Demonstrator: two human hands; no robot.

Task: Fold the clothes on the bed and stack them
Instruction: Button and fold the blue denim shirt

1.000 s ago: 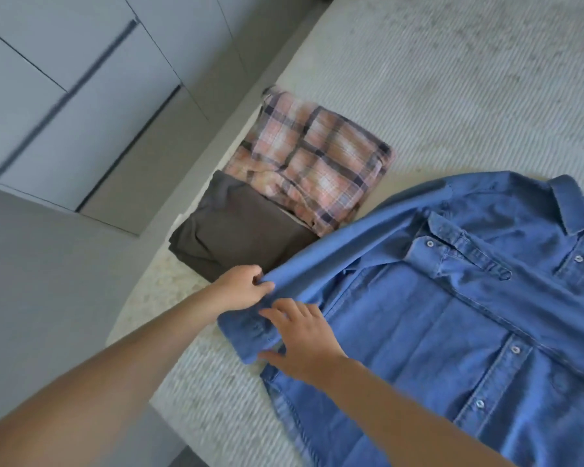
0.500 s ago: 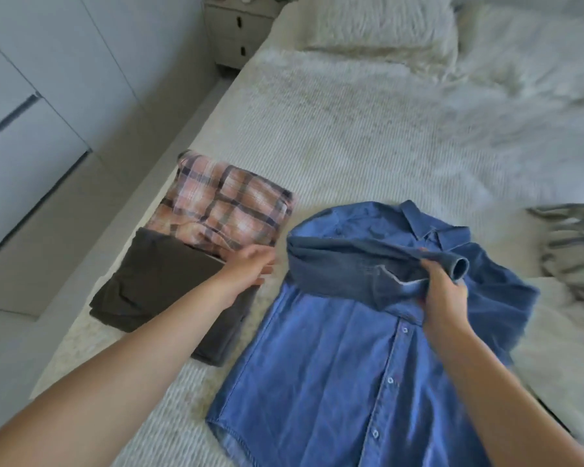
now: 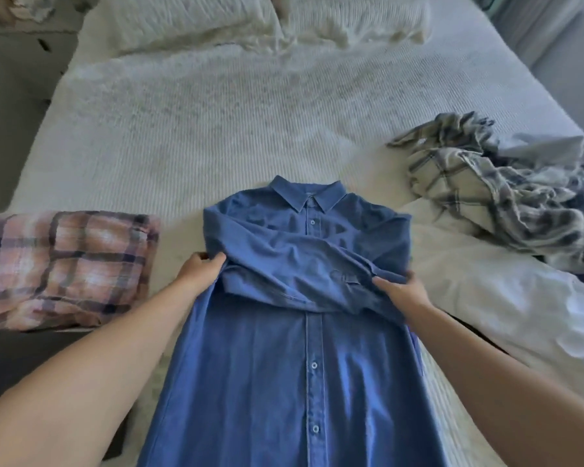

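Observation:
A blue denim shirt (image 3: 297,358) lies button side up in the middle of the white bed (image 3: 189,129), collar away from me. Both sleeves are folded across its chest. My left hand (image 3: 201,269) grips the shirt's left edge at the sleeve fold. At the right edge my right hand (image 3: 400,291) holds the folded sleeve. A folded pink plaid shirt (image 3: 68,267) rests to the left, with a folded dark brown garment (image 3: 21,362) in front of it. A crumpled grey-and-white plaid garment (image 3: 499,190) lies at the right.
White pillows (image 3: 236,18) sit at the head of the bed. A rumpled white sheet (image 3: 506,298) lies at the right, under the crumpled clothes. A nightstand (image 3: 17,38) stands at the upper left, beside the bed's left edge.
The left sleeve was carried across the chest and laid down. My left hand went from the plaid pile to the shirt's left edge; my right hand moved to its right edge. My view swung right.

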